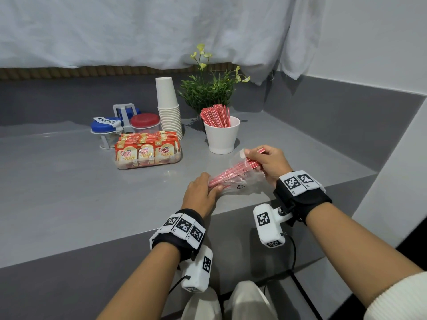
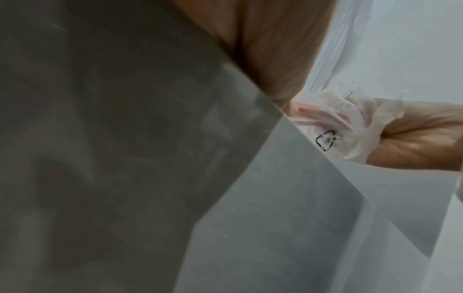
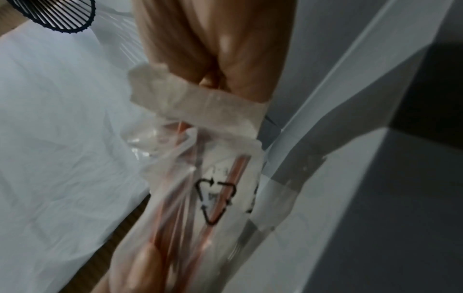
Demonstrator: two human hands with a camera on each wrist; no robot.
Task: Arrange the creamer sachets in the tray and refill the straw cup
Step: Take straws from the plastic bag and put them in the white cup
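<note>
A clear plastic bag [image 1: 240, 179] of red-and-white straws [image 1: 231, 173] is held low over the grey counter between both hands. My left hand [image 1: 203, 191] grips the bag's closed lower end. My right hand [image 1: 269, 161] grips a bundle of straws at the bag's open upper end; the bag [image 3: 200, 178] shows a recycling mark. A white straw cup [image 1: 222, 135] stands just behind, holding several straws. The clear tray [image 1: 147, 161] at centre left is packed with upright Coffee-mate creamer sachets [image 1: 145, 150].
A stack of white paper cups [image 1: 168, 109] stands behind the tray. Blue-lidded and red-lidded jars [image 1: 126, 125] sit in a white caddy to its left. A green plant [image 1: 210, 88] is behind the straw cup. Grey walls enclose the counter's back and right.
</note>
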